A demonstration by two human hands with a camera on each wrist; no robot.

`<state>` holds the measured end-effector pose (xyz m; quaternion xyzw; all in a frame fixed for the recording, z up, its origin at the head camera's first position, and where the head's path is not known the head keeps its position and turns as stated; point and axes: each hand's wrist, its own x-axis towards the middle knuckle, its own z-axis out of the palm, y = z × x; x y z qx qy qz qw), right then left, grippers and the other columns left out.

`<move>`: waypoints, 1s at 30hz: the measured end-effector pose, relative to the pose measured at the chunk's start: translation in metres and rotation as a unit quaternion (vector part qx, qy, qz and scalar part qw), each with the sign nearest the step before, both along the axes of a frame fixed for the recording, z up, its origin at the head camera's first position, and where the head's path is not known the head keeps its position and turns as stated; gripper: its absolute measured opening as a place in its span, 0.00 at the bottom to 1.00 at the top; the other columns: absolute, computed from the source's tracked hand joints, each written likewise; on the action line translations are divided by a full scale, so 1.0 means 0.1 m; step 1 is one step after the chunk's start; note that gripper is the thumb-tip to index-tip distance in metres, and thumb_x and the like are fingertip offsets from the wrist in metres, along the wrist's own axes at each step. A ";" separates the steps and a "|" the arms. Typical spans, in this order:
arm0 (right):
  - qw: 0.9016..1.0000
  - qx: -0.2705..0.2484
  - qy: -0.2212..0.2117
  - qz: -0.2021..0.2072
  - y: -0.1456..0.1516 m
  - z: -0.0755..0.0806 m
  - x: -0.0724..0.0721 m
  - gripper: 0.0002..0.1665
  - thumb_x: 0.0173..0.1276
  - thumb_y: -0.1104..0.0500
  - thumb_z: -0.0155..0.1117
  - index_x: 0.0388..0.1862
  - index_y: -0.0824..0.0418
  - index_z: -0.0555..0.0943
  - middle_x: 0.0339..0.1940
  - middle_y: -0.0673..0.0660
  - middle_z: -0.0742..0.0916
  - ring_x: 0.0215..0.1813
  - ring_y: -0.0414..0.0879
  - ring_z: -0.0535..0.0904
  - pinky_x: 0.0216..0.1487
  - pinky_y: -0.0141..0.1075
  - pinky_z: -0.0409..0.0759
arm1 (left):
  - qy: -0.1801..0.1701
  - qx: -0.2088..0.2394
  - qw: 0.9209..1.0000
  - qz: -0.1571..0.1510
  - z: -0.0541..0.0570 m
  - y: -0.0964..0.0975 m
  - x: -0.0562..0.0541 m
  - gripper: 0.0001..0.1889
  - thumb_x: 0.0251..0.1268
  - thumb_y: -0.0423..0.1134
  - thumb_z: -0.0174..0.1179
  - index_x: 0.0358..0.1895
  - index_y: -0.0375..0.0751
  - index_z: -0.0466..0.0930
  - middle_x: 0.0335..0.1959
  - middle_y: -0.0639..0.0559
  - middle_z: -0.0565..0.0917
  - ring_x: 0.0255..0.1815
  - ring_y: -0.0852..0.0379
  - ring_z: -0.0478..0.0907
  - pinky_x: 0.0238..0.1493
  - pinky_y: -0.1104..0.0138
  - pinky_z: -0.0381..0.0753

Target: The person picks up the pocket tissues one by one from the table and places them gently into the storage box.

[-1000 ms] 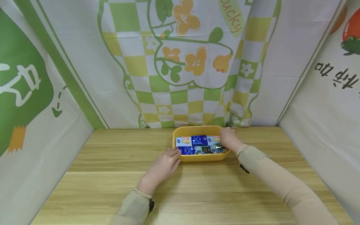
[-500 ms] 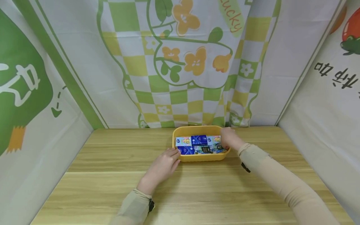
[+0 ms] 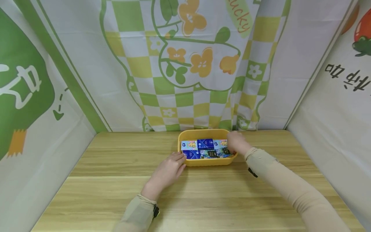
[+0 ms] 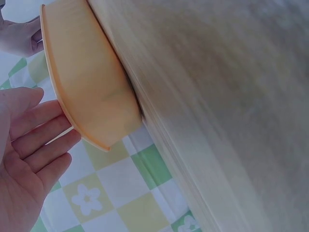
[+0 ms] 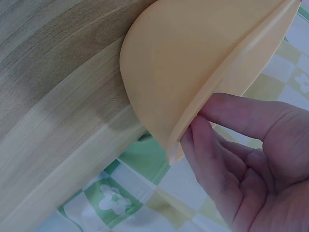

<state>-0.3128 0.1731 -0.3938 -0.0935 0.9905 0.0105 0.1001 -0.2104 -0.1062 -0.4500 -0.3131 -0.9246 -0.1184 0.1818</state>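
Observation:
A yellow plastic basket point(image 3: 209, 163) stands against the back of the table. Inside lie several small packs in two rows: dark blue packs point(image 3: 205, 144), light blue ones with a yellow cartoon figure point(image 3: 189, 145), and multicoloured ones with a dark label point(image 3: 208, 154). My left hand point(image 3: 171, 169) is at the basket's front left corner; its nearly straight fingers point(image 4: 46, 140) touch the rim, thumb apart. My right hand point(image 3: 238, 142) pinches the rim at the right end between thumb and index finger, as the right wrist view shows. It partly hides the packs at that end.
The wooden table point(image 3: 220, 199) runs to a checkered cloth point(image 3: 185, 106) right behind the basket. Printed fabric walls, one on the left point(image 3: 78, 135) and one on the right point(image 3: 327, 129), enclose the table's sides.
The multicoloured pack at the front right looks less shiny and lies slightly differently. My right hand has shifted slightly to the right. The left hand and the basket stay put.

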 end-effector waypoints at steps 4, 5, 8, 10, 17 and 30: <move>1.000 0.000 0.008 0.007 0.01 0.00 0.01 0.10 0.45 0.74 0.61 0.15 0.60 0.76 0.25 0.60 0.79 0.25 0.49 0.71 0.17 0.32 0.68 | -0.005 -0.003 1.000 0.005 0.01 0.00 0.00 0.18 0.66 0.38 0.58 0.55 0.32 0.78 0.56 0.39 0.80 0.59 0.43 0.76 0.66 0.54 0.72; 1.000 -0.001 0.010 0.010 0.01 0.00 0.01 0.11 0.45 0.74 0.61 0.15 0.60 0.75 0.25 0.59 0.79 0.25 0.49 0.71 0.17 0.32 0.69 | -0.005 -0.005 1.000 0.007 0.00 0.00 0.00 0.18 0.66 0.38 0.58 0.55 0.32 0.78 0.56 0.40 0.80 0.59 0.44 0.76 0.66 0.54 0.72; 1.000 -0.006 0.017 0.020 0.01 0.00 0.01 0.12 0.44 0.74 0.62 0.13 0.60 0.74 0.23 0.59 0.77 0.24 0.49 0.70 0.17 0.32 0.67 | -0.002 -0.010 1.000 0.010 0.00 0.00 0.00 0.18 0.66 0.38 0.58 0.55 0.33 0.78 0.56 0.40 0.81 0.59 0.45 0.76 0.66 0.55 0.72; 1.000 -0.012 0.016 0.025 0.02 -0.01 0.01 0.14 0.44 0.74 0.61 0.11 0.59 0.72 0.21 0.58 0.76 0.23 0.48 0.68 0.16 0.32 0.65 | 0.002 -0.013 1.000 0.010 -0.01 0.00 0.00 0.18 0.66 0.39 0.58 0.55 0.33 0.79 0.56 0.41 0.81 0.59 0.45 0.77 0.66 0.56 0.72; 0.999 -0.012 -0.004 0.043 0.05 0.00 -0.01 0.17 0.42 0.75 0.58 0.10 0.56 0.66 0.17 0.56 0.71 0.21 0.47 0.65 0.15 0.31 0.58 | 0.003 -0.012 1.000 0.008 -0.01 0.00 0.00 0.18 0.66 0.39 0.57 0.55 0.33 0.79 0.56 0.40 0.81 0.59 0.45 0.77 0.66 0.55 0.72; 0.996 0.001 -0.060 0.061 0.00 0.01 0.01 0.22 0.44 0.78 0.59 0.10 0.54 0.64 0.10 0.52 0.66 0.16 0.42 0.56 0.16 0.30 0.50 | -0.004 -0.005 1.000 0.008 0.00 0.00 0.00 0.18 0.66 0.38 0.58 0.55 0.33 0.79 0.56 0.41 0.80 0.59 0.44 0.77 0.66 0.55 0.72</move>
